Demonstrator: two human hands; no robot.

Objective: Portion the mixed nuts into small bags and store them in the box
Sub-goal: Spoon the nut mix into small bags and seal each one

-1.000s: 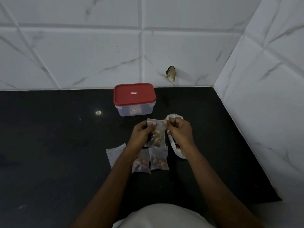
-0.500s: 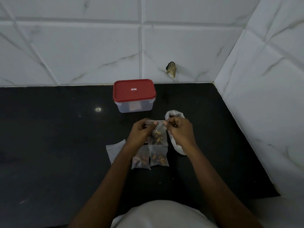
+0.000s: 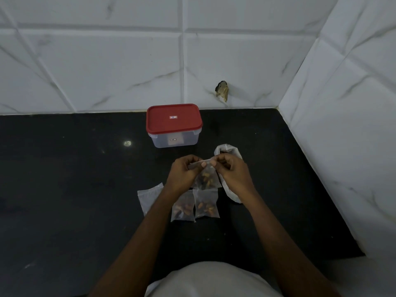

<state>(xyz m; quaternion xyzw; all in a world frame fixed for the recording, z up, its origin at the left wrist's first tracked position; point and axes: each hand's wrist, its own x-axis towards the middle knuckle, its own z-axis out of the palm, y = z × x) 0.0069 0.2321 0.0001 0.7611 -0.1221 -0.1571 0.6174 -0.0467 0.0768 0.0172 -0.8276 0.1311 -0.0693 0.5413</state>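
My left hand and my right hand both pinch the top strip of a small clear bag of nuts, held just above the black counter. Two filled small bags lie side by side below it. An empty small bag lies to their left, partly under my left forearm. The larger white bag of mixed nuts lies behind my right hand, mostly hidden. The clear box with its red lid closed stands at the back.
White marble-look tiled walls close the counter at the back and on the right. A chipped hole marks the back wall. My white shirt fills the bottom edge.
My fingers have worked along the top of the held bag, which now sits slightly lower and closer to the two filled bags. The camera view tilted a little.
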